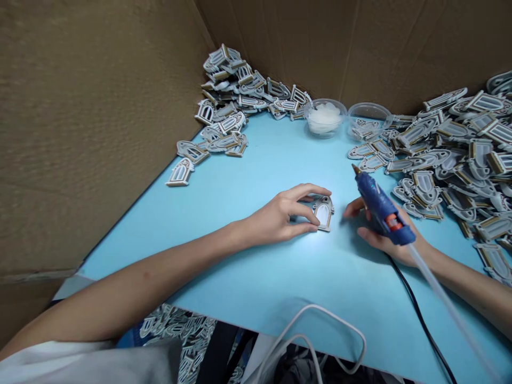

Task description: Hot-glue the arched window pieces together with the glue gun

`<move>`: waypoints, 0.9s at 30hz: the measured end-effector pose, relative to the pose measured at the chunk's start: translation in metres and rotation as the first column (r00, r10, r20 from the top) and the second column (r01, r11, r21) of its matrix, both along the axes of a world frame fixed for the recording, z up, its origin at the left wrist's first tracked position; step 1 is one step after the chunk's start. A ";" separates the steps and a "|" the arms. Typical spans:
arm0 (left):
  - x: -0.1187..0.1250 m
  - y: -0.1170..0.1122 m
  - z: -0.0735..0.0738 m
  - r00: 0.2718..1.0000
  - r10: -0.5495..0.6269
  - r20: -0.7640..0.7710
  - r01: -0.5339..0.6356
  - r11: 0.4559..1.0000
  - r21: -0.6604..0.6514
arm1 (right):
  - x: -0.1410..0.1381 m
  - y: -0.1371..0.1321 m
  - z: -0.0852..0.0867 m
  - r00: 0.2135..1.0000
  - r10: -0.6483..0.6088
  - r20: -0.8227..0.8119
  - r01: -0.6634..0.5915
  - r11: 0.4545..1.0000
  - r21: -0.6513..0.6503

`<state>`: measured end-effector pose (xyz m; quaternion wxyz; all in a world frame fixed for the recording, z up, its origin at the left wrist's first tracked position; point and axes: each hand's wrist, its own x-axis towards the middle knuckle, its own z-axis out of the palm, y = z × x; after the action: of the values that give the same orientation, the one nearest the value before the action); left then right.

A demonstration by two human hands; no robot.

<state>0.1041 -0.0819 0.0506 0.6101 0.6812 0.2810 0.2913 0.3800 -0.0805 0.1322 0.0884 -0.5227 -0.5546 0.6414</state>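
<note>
2 hands work near the middle of a pale blue desk (256, 272). The left hand (278, 216) is curved over the left side of a small arched window frame (323, 213), with its upper fingers (310, 191) reaching past the top edge and its lower fingers at the bottom edge, pinching the piece. The frame sits at centre, between both hands. The right hand (384, 237) is closed around the grip of a blue hot glue gun (380, 205), whose nozzle points to the upper left. A long translucent glue stick (448, 304) runs from the gun to the lower right, and a black cord (416, 314) trails beside it. Heaps of similar frames (452, 154) fill the upper left and right. 2 clear plastic bowls (325, 118) stand at top centre against cardboard walls (92, 133).
</note>
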 end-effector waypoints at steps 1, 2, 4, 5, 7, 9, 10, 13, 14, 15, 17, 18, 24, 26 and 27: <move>0.000 0.000 0.000 1.000 0.003 -0.016 -0.003 1.000 -0.005 | -0.001 0.001 0.001 0.997 0.070 0.016 -0.070 0.997 0.025; 0.000 0.001 0.001 1.000 0.006 -0.029 -0.006 1.000 -0.010 | -0.002 0.001 0.001 0.990 0.136 0.026 -0.137 0.989 0.052; 0.001 0.001 0.001 0.999 0.007 -0.048 -0.009 0.999 -0.033 | -0.004 0.002 0.001 0.970 0.241 0.020 -0.242 0.964 0.113; 0.001 0.002 0.001 0.998 0.003 -0.060 -0.007 0.999 -0.052 | -0.005 0.003 0.000 0.960 0.279 0.008 -0.277 0.950 0.142; 0.002 0.002 0.001 0.996 -0.014 -0.091 0.005 0.996 -0.092 | -0.006 0.002 -0.003 0.946 0.324 -0.013 -0.317 0.931 0.180; 0.003 0.003 0.003 0.992 -0.037 -0.120 0.021 0.991 -0.129 | -0.007 0.001 -0.005 0.940 0.341 0.001 -0.335 0.922 0.194; 0.003 0.003 0.003 0.991 -0.043 -0.125 0.025 0.989 -0.144 | -0.006 0.001 -0.005 0.938 0.346 0.013 -0.342 0.919 0.198; 0.003 0.002 0.004 0.994 -0.039 -0.100 0.020 0.984 -0.179 | -0.005 0.001 -0.005 0.934 0.355 0.031 -0.354 0.913 0.205; 0.002 0.003 0.003 0.996 -0.030 -0.084 0.013 0.980 -0.197 | -0.004 0.002 -0.005 0.933 0.359 0.031 -0.358 0.912 0.200; 0.002 0.003 0.003 0.998 -0.018 -0.063 0.004 0.976 -0.220 | -0.004 0.002 -0.005 0.931 0.363 0.031 -0.362 0.913 0.190; 0.001 0.005 0.001 1.000 0.008 -0.025 -0.014 0.960 -0.278 | -0.004 0.003 -0.004 0.930 0.367 0.028 -0.366 0.915 0.172; 0.000 0.006 0.000 1.000 0.026 -0.009 -0.027 0.950 -0.311 | -0.004 0.004 -0.004 0.930 0.367 0.027 -0.366 0.916 0.166; 0.000 0.009 -0.009 0.982 0.186 0.037 -0.141 0.845 -0.516 | -0.005 0.006 -0.002 0.925 0.379 0.031 -0.379 0.910 0.166; 0.000 0.008 -0.009 0.981 0.194 0.015 -0.155 0.825 -0.543 | -0.005 0.006 -0.001 0.925 0.379 0.029 -0.378 0.910 0.168; 0.000 0.007 -0.008 0.981 0.195 0.000 -0.165 0.826 -0.539 | -0.005 0.006 -0.001 0.926 0.375 0.027 -0.374 0.912 0.169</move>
<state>0.1042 -0.0746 0.0423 0.7533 0.4457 0.3972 0.2759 0.3749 -0.0741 0.1307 0.0102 -0.3951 -0.6972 0.5981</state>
